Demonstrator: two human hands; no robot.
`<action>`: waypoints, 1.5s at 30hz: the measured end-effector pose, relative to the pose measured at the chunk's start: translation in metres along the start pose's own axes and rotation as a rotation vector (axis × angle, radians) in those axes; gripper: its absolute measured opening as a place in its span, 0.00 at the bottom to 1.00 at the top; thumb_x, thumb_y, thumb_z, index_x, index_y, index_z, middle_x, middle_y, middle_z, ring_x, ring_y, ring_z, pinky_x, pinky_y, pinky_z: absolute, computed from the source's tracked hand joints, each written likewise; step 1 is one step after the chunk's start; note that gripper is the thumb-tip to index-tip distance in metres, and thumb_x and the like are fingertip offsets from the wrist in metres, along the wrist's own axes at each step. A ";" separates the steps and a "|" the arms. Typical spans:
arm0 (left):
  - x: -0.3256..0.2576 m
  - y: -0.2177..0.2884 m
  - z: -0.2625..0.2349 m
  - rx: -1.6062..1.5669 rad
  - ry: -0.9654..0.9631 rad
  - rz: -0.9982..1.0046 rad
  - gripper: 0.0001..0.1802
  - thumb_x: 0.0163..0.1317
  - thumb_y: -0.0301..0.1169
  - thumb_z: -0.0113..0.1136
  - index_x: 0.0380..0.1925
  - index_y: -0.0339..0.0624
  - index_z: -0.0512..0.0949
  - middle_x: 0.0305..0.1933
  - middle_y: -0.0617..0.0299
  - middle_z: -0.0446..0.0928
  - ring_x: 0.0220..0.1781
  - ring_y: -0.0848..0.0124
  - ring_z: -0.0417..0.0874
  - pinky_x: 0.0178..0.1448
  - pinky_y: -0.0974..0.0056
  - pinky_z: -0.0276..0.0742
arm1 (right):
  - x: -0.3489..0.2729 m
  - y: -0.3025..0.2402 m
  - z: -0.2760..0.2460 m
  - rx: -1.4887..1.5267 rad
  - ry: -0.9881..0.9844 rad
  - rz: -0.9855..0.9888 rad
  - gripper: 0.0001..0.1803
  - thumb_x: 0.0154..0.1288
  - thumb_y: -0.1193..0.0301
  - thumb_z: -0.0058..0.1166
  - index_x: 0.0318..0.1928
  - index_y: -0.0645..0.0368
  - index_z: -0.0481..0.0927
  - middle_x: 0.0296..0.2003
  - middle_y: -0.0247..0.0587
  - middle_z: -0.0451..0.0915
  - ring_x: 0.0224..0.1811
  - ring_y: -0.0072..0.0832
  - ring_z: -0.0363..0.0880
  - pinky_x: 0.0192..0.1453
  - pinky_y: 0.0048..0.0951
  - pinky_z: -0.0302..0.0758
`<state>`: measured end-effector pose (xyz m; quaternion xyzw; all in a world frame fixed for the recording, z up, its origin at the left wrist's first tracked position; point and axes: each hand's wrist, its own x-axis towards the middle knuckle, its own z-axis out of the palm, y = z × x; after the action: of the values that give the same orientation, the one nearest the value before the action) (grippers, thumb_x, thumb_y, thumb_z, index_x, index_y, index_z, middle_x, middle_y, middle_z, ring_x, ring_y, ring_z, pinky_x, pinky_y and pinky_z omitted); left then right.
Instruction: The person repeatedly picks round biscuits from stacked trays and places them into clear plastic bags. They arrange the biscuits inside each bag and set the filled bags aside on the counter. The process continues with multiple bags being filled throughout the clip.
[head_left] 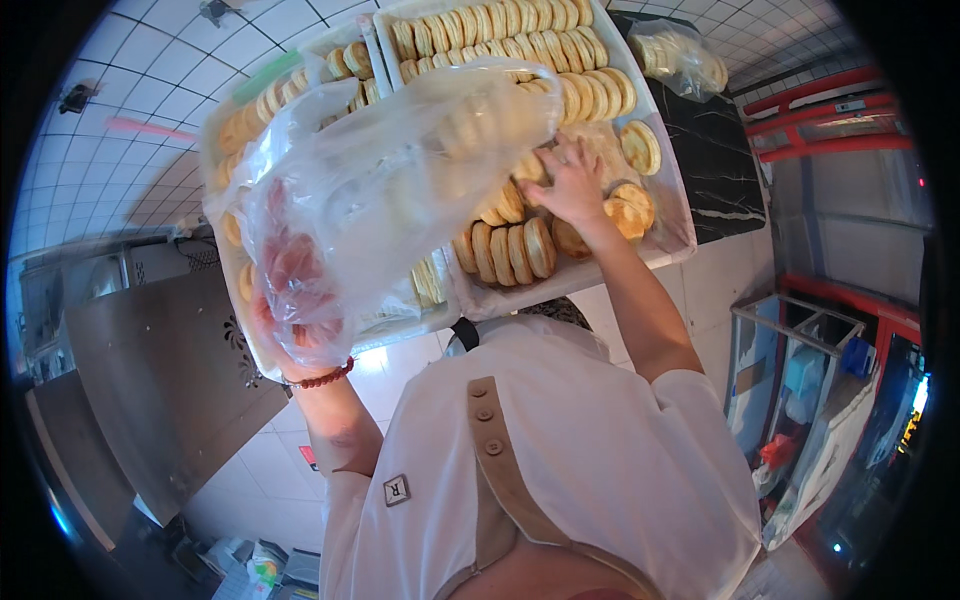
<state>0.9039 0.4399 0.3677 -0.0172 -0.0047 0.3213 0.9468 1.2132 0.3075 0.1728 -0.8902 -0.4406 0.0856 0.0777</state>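
My left hand [290,290] shows through the film of a large clear plastic bag [400,160] and is closed on it. The bag stretches rightward over the trays, blurring the rows beneath. At its right end my right hand [574,182] reaches into the right tray [672,215], thumb and fingers around a round, pale golden flatbread [530,168] that the bag partly hides. Just below that hand stands a row of browned flatbreads [508,253]. Loose flatbreads [630,208] lie to its right, and a single one [640,147] rests farther up.
Behind the bag, more rows of flatbreads [490,28] fill the right tray; the left tray [215,190] holds others. A bagged stack of flatbreads [680,60] lies on a black marbled counter [710,150]. To the left stands a metal-fronted cabinet [170,350], and at the right a glass-sided case [800,390].
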 end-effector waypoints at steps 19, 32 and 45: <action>-0.012 0.001 0.000 0.687 0.223 0.042 0.35 0.63 0.29 0.49 0.68 0.43 0.49 0.39 0.59 0.71 0.34 0.74 0.72 0.39 0.69 0.73 | 0.005 0.004 -0.012 0.095 0.046 0.093 0.46 0.42 0.41 0.61 0.64 0.37 0.63 0.69 0.40 0.52 0.70 0.52 0.45 0.62 0.70 0.48; -0.005 -0.028 0.023 1.818 0.045 0.274 0.26 0.62 0.16 0.41 0.61 0.42 0.65 0.39 0.60 0.75 0.17 0.83 0.66 0.20 0.78 0.60 | 0.018 0.061 -0.019 0.522 -0.031 0.013 0.39 0.42 0.58 0.66 0.58 0.56 0.69 0.52 0.43 0.74 0.56 0.41 0.70 0.59 0.41 0.68; 0.035 -0.048 0.047 2.126 -0.148 0.166 0.32 0.66 0.41 0.48 0.67 0.45 0.54 0.49 0.55 0.75 0.29 0.67 0.78 0.27 0.69 0.72 | -0.065 -0.053 -0.071 1.803 -0.600 -0.395 0.52 0.36 0.62 0.72 0.63 0.62 0.58 0.57 0.42 0.67 0.60 0.31 0.67 0.64 0.34 0.65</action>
<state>0.9602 0.4244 0.4159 0.8362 0.2216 0.2242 0.4487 1.1490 0.2835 0.2586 -0.3475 -0.3526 0.6003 0.6282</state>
